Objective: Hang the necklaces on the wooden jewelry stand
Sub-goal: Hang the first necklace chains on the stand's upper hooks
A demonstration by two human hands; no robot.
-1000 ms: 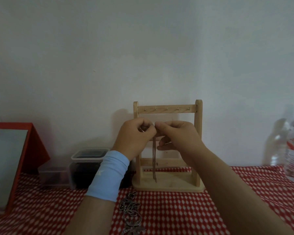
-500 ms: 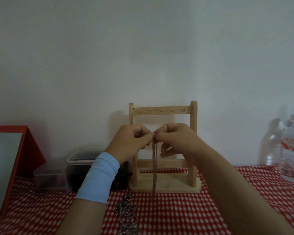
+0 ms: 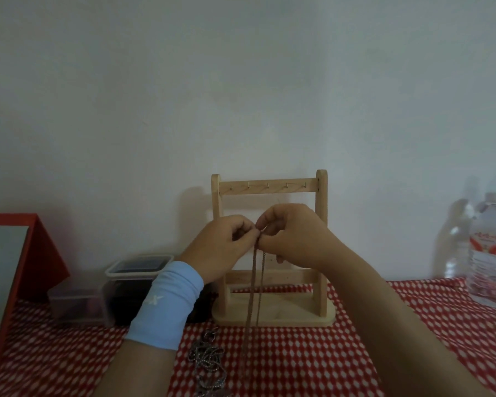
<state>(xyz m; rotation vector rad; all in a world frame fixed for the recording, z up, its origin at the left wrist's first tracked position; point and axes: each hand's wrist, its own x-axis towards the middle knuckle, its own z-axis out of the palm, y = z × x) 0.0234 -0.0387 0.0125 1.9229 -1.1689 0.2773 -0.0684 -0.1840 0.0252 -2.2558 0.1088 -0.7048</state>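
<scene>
We pinch the top of a thin brown necklace (image 3: 254,296) with our left hand (image 3: 224,247) and right hand (image 3: 292,239), fingertips together. It hangs straight down below them, in front of the wooden stand (image 3: 294,313). 1 heap of chains (image 3: 208,359) lies by the tabletop's front edge.

Top of the chain (image 3: 253,282) is hidden right now between left hand (image 3: 222,249) and right hand (image 3: 294,239); tangled necklaces (image 3: 209,365) are cut off by the bottom edge.
</scene>
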